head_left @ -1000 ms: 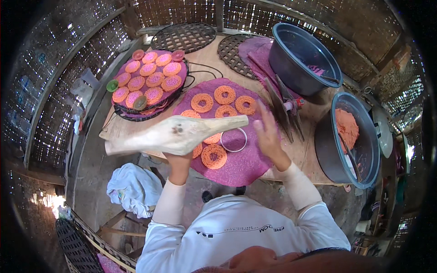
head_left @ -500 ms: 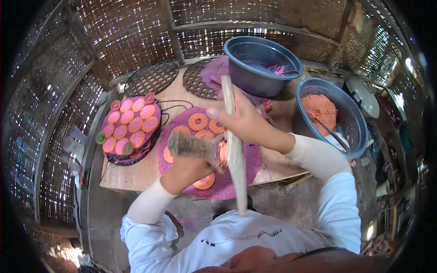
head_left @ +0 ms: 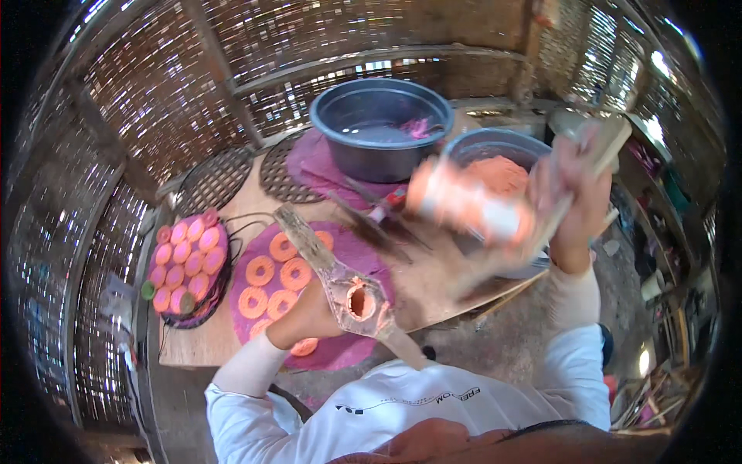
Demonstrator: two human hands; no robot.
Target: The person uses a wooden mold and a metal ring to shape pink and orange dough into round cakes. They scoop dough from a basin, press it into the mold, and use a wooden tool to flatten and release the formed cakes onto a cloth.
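Observation:
My left hand (head_left: 315, 313) grips a wooden press (head_left: 331, 269) with long arms and a round central hole lined with orange dough; its opening faces up. My right hand (head_left: 576, 205), blurred, is raised at the right and closed around a wooden plunger (head_left: 610, 145) with a crossbar. The plunger's thick end, smeared with orange dough, points left, apart from the press. Beneath and left of the press, orange dough rings (head_left: 295, 274) lie on a round purple sheet (head_left: 371, 259). Behind the plunger is a basin (head_left: 495, 139) of orange dough (head_left: 498, 172).
A dark basin (head_left: 371, 158) with pink scraps stands at the table's back. At the left, pink-and-orange discs (head_left: 175, 275) cover a stacked round tray. Woven trays (head_left: 212, 185) lie behind it. A red-ended object (head_left: 394, 198) rests mid-table on the wooden tabletop (head_left: 197, 348).
The plunger has come away from the press and swung right in my right hand. My left hand has tilted the press so its hole shows. The view has shifted right.

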